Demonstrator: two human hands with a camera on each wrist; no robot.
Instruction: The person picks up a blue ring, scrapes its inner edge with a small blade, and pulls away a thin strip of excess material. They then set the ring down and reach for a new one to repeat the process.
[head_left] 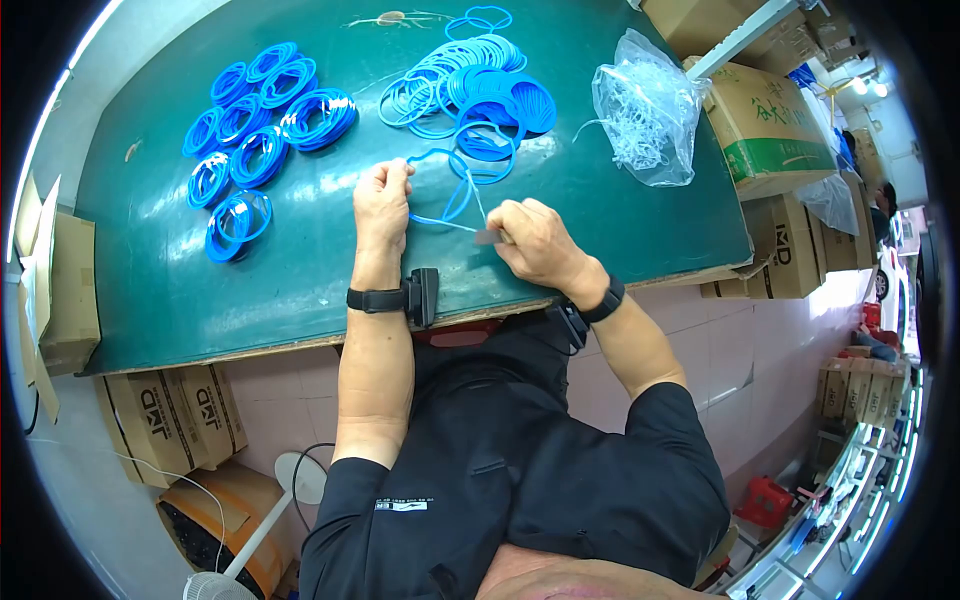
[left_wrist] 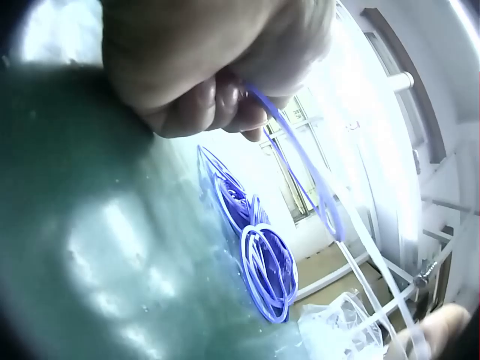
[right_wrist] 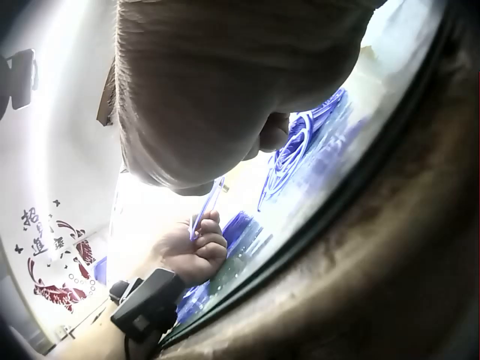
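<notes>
My left hand (head_left: 382,207) pinches a blue ring (head_left: 436,153) at its left side, with the fingers curled; the left wrist view shows the ring (left_wrist: 291,135) coming out of the curled fingers. A pale strand (head_left: 472,192) loops through the ring and runs down to my right hand (head_left: 537,240), whose curled fingers grip its ends. A small dark flat piece (head_left: 488,237) shows at those fingers, too blurred to identify. Both hands are held over the green table (head_left: 300,230), apart from each other.
Bundles of blue rings (head_left: 240,120) lie at the table's left. A spread pile of blue rings (head_left: 485,85) lies beyond the hands. To the right is a clear plastic bag (head_left: 648,110) of pale strands, with a cardboard box (head_left: 765,125) past it.
</notes>
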